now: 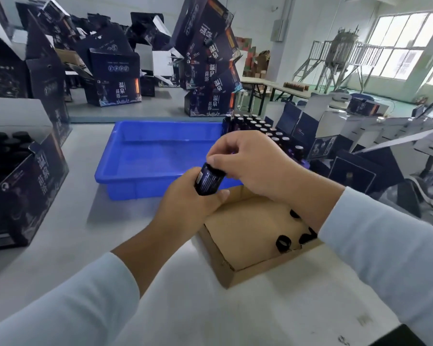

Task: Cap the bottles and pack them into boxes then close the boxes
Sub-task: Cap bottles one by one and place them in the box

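Now 2 hands are working 1 dark bottle (208, 179).
Left hand (189, 203) is gripping its body; right hand (251, 163) is pinching its top. Cardboard tray (225, 267) with loose caps (283, 243) is lying at 5 o'clock, blue bin (135, 176) at 10.

A dark labelled bottle (208, 179) is tilted above the blue tray's near rim, black caps (283, 243) in a cardboard tray.

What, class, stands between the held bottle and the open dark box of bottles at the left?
Nothing visible. The left hand grips the bottle, the right hand pinches its top, and only bare table lies before the dark box.
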